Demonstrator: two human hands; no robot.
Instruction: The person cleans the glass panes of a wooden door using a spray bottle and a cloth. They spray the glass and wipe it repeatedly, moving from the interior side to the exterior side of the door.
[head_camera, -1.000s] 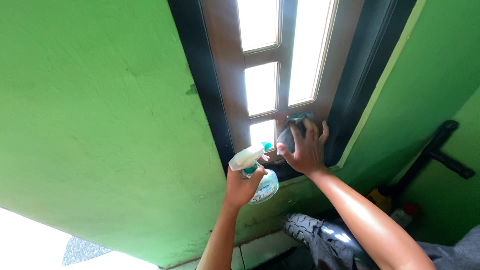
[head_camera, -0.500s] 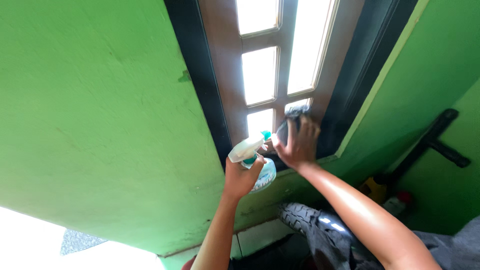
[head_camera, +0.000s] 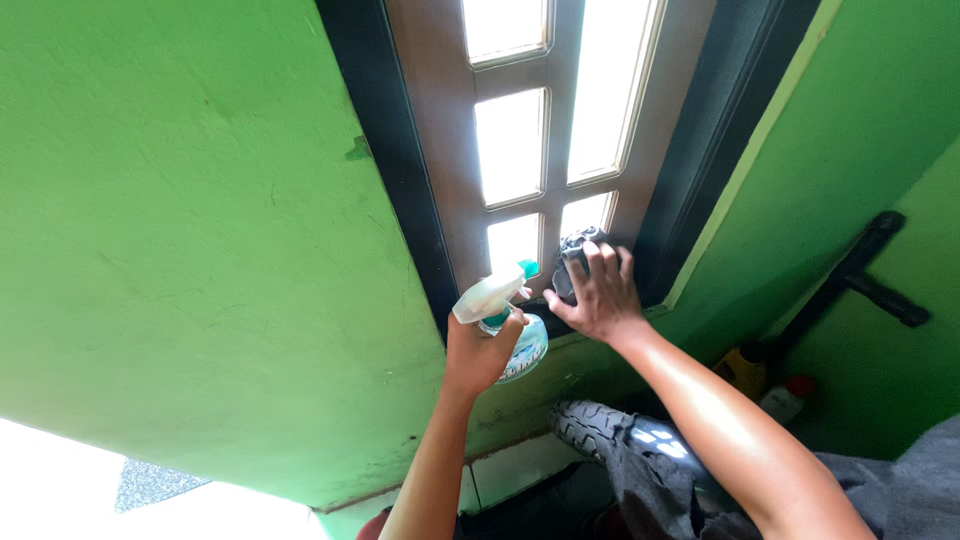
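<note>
Down toward the sill the right hand (head_camera: 600, 295) has slid since a second ago, from the frame beside the tall pane to the lowest small pane, carrying its dark grey cloth (head_camera: 574, 252) with it. It presses the bunched cloth flat against the brown window frame (head_camera: 425, 130), fingers spread over it, gripping it. At 9 o'clock from it the left hand (head_camera: 480, 355) is closed round the neck of a clear spray bottle (head_camera: 505, 325) with a white trigger and teal collar, nozzle aimed toward the glass panes (head_camera: 510, 145).

Beyond the hands, a green wall (head_camera: 200, 250) spreads toward 9 o'clock; at 5 o'clock lies a motorbike tyre (head_camera: 600, 430), and at 3 o'clock a black bracket (head_camera: 865, 280) sits on the side wall.

Risk, as I judge it: both arms reach upward at full stretch, so the wet bottle could slip from the grip and drop onto whatever lies below.

Bright light washes out the panes, most of the cloth hides under the fingers, and the small yellow and red items by the tyre are unclear.
</note>
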